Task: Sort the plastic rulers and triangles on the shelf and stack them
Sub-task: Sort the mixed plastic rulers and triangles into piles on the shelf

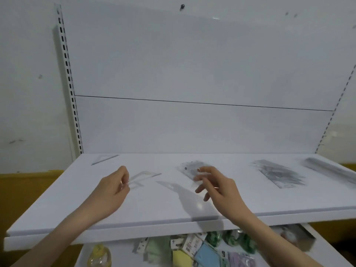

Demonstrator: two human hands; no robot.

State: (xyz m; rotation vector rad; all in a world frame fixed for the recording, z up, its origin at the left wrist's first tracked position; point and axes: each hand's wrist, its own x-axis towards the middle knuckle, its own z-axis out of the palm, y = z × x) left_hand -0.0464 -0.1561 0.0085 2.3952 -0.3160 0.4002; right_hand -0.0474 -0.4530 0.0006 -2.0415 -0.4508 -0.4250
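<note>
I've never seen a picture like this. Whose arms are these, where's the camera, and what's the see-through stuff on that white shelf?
No machine here: a person wears a camera on the head, so the single picture looks forward and down at their own arms. The left hand pinches a clear plastic triangle over the white shelf. The right hand is open, fingers spread, by a small clear pile, and seems to hold nothing. Further right lie a larger pile and, at the edge, a blurred long stack. Another triangle lies at the back left. Coloured packets sit on the shelf below.
</note>
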